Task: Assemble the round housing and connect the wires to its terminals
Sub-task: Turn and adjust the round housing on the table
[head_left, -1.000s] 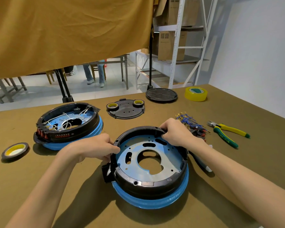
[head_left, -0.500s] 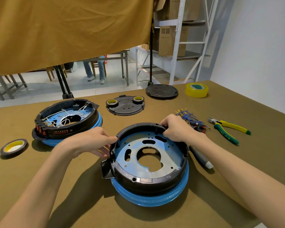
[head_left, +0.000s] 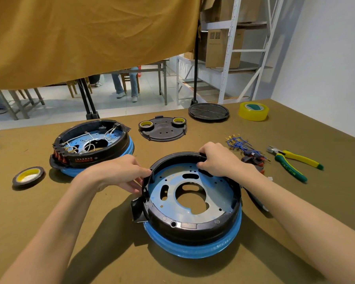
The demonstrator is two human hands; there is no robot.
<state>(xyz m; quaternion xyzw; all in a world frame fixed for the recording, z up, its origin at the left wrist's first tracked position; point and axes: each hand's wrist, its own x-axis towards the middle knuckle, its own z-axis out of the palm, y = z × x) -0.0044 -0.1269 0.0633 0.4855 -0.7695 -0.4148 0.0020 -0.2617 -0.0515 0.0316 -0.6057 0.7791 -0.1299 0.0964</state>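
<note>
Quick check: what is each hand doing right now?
Left hand: grips the black housing ring at its left rim.
Right hand: grips the ring's far rim.

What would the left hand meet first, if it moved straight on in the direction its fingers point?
The left hand already grips the black ring of the near housing at its left edge. Going on rightward, it would probably cross the blue-filmed plate inside.
</note>
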